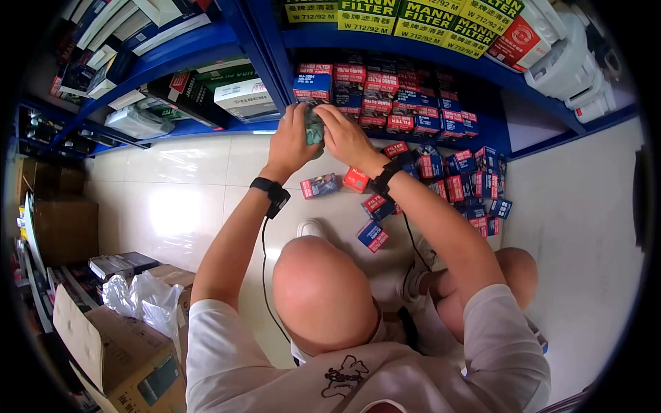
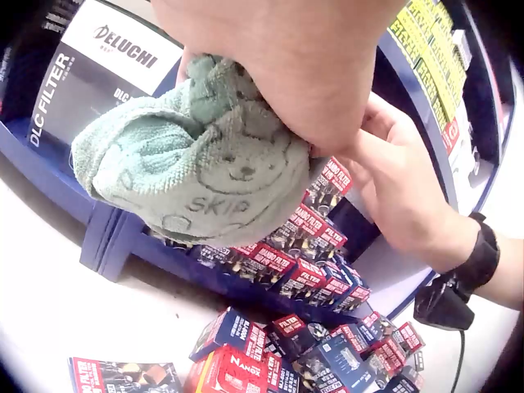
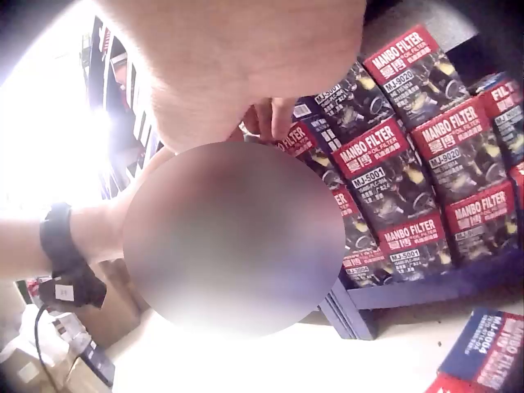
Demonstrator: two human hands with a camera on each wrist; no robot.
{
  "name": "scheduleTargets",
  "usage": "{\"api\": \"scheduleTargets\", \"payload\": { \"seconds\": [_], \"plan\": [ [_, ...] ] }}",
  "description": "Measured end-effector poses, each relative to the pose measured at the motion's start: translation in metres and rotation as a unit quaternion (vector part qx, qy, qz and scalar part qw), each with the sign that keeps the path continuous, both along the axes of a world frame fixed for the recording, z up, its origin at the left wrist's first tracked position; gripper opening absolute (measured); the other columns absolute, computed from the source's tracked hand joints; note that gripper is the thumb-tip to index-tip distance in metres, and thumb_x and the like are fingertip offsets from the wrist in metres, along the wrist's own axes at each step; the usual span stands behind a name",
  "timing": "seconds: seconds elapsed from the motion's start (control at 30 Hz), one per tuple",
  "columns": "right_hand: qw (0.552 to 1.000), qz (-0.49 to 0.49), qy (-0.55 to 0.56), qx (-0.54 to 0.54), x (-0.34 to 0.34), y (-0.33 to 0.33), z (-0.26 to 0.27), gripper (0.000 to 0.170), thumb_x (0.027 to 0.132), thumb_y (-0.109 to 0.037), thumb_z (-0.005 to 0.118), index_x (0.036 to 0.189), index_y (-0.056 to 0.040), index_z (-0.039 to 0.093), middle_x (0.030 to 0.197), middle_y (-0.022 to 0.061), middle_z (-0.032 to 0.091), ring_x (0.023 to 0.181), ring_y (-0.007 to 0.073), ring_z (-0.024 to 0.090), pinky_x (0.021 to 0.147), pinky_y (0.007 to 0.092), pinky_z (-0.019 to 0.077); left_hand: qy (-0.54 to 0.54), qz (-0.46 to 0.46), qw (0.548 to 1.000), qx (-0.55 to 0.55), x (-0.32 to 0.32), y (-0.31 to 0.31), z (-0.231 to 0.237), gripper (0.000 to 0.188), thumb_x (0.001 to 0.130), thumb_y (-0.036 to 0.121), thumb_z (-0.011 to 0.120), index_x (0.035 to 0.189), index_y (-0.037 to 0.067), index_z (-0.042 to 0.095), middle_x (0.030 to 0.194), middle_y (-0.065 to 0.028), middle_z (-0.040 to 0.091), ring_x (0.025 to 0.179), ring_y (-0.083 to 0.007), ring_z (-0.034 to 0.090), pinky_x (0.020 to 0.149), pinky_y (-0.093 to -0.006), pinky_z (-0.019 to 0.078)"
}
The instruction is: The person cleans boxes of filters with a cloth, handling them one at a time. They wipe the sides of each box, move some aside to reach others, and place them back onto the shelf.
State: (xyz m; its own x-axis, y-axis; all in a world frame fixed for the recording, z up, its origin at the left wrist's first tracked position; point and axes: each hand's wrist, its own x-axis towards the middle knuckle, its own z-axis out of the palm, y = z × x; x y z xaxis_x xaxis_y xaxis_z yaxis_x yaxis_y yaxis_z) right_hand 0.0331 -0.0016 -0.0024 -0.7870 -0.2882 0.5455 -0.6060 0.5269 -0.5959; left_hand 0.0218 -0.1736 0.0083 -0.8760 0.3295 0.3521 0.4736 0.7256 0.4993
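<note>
Both hands meet at the front of the lower shelf. The left hand (image 1: pixel 291 143) grips a bunched pale green cloth (image 1: pixel 314 129), which hangs below it in the left wrist view with the word SKIP on its side (image 2: pixel 217 188). Close against it, the right hand (image 1: pixel 350 143) has its fingers bent beside the cloth; its fingertips are partly hidden behind the left hand in the left wrist view. Just beyond the hands stands a stacked red and blue filter box (image 1: pixel 313 86). A blurred oval covers the middle of the right wrist view.
Several filter boxes (image 1: pixel 460 187) lie loose on the tiled floor (image 1: pixel 172 199) at the right, near the knees. Rows of boxes fill the blue shelf (image 1: pixel 275 69). Yellow boxes (image 1: pixel 365 15) stand above. An opened carton (image 1: pixel 127 344) and plastic bags (image 1: pixel 148 296) are at lower left.
</note>
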Motion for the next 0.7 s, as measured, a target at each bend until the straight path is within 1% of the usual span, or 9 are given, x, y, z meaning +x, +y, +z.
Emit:
{"api": "scheduleTargets", "payload": {
  "seconds": [0.13, 0.23, 0.3, 0.43, 0.5, 0.53, 0.6, 0.63, 0.7],
  "plan": [
    [1.0, -0.01, -0.026, 0.008, -0.004, -0.002, 0.0, 0.046, 0.087, 0.004, 0.049, 0.133, 0.0002, 0.048, 0.139, 0.0194, 0.051, 0.12, 0.0416, 0.056, 0.097, 0.0457, 0.0501, -0.021, -0.022, 1.0, -0.004, -0.004, 0.0, 0.0, 0.079, 0.071, 0.015, 0.076, 0.14, 0.004, 0.039, 0.134, -0.0192, 0.05, 0.118, -0.0422, 0.056, 0.091, -0.0464, 0.0534],
    [0.999, -0.013, -0.032, -0.001, -0.008, -0.004, -0.003, 0.047, 0.086, 0.006, 0.046, 0.133, 0.0003, 0.048, 0.14, 0.0195, 0.051, 0.123, 0.0407, 0.055, 0.1, 0.046, 0.048, 0.011, -0.033, 0.999, -0.001, -0.008, 0.0, -0.007, 0.08, 0.071, 0.016, 0.076, 0.141, 0.003, 0.039, 0.138, -0.019, 0.049, 0.12, -0.0421, 0.055, 0.093, -0.0455, 0.0531],
    [1.0, -0.024, -0.009, 0.017, -0.011, -0.005, -0.005, 0.049, 0.086, 0.007, 0.046, 0.135, 0.0002, 0.048, 0.141, 0.019, 0.051, 0.126, 0.0394, 0.054, 0.105, 0.0452, 0.0456, 0.038, -0.034, 0.999, -0.009, -0.011, 0.001, -0.009, 0.089, 0.066, 0.016, 0.079, 0.144, 0.004, 0.038, 0.141, -0.0156, 0.048, 0.109, -0.0421, 0.06, 0.086, -0.0462, 0.0561],
    [0.999, -0.03, -0.01, 0.033, -0.012, -0.002, -0.008, 0.049, 0.086, 0.006, 0.047, 0.135, 0.0, 0.05, 0.141, 0.0181, 0.052, 0.128, 0.0373, 0.053, 0.108, 0.044, 0.0434, 0.035, -0.034, 0.999, -0.015, -0.012, 0.0, -0.01, 0.092, 0.065, 0.017, 0.079, 0.146, 0.005, 0.037, 0.142, -0.0155, 0.048, 0.109, -0.0421, 0.06, 0.087, -0.0456, 0.0562],
    [0.998, -0.025, 0.039, 0.053, -0.015, 0.0, -0.008, 0.048, 0.087, 0.005, 0.047, 0.134, -0.0004, 0.052, 0.14, 0.0178, 0.054, 0.129, 0.0356, 0.053, 0.109, 0.0425, 0.0425, 0.04, -0.039, 0.998, -0.029, -0.012, 0.0, -0.01, 0.095, 0.066, 0.018, 0.079, 0.149, 0.005, 0.036, 0.144, -0.0151, 0.047, 0.109, -0.0416, 0.06, 0.086, -0.0449, 0.0568],
    [0.998, -0.025, 0.039, 0.052, -0.015, 0.0, -0.007, 0.048, 0.087, 0.005, 0.047, 0.134, -0.0004, 0.052, 0.14, 0.0178, 0.054, 0.129, 0.0356, 0.053, 0.109, 0.0425, 0.0425, 0.04, -0.039, 0.998, -0.03, -0.012, -0.001, -0.009, 0.095, 0.066, 0.018, 0.079, 0.149, 0.005, 0.036, 0.144, -0.0151, 0.047, 0.109, -0.0416, 0.06, 0.086, -0.0449, 0.0568],
    [0.999, -0.019, 0.036, 0.031, -0.015, -0.001, -0.006, 0.058, 0.077, 0.013, 0.049, 0.134, 0.0011, 0.052, 0.14, 0.018, 0.053, 0.13, 0.0368, 0.051, 0.11, 0.044, 0.0415, 0.047, -0.043, 0.997, -0.039, -0.012, 0.0, -0.007, 0.097, 0.066, 0.018, 0.079, 0.151, 0.006, 0.034, 0.145, -0.0145, 0.045, 0.108, -0.0412, 0.061, 0.084, -0.0445, 0.0576],
    [0.999, -0.02, 0.035, 0.031, -0.015, -0.001, -0.007, 0.058, 0.077, 0.013, 0.049, 0.134, 0.0011, 0.052, 0.14, 0.018, 0.053, 0.13, 0.0368, 0.051, 0.11, 0.044, 0.0415, 0.046, -0.043, 0.997, -0.039, -0.012, 0.0, -0.005, 0.097, 0.066, 0.018, 0.079, 0.151, 0.006, 0.034, 0.145, -0.0145, 0.045, 0.108, -0.0412, 0.061, 0.084, -0.0445, 0.0576],
    [0.998, -0.027, 0.036, 0.039, -0.016, -0.002, -0.007, 0.061, 0.076, 0.013, 0.049, 0.136, 0.0012, 0.05, 0.142, 0.0179, 0.052, 0.131, 0.0365, 0.05, 0.111, 0.0439, 0.0406, -0.004, -0.025, 0.998, -0.052, -0.011, 0.002, -0.002, 0.094, 0.071, 0.018, 0.077, 0.153, 0.007, 0.032, 0.148, -0.0155, 0.043, 0.12, -0.041, 0.057, 0.094, -0.044, 0.0539]
  ]
}}
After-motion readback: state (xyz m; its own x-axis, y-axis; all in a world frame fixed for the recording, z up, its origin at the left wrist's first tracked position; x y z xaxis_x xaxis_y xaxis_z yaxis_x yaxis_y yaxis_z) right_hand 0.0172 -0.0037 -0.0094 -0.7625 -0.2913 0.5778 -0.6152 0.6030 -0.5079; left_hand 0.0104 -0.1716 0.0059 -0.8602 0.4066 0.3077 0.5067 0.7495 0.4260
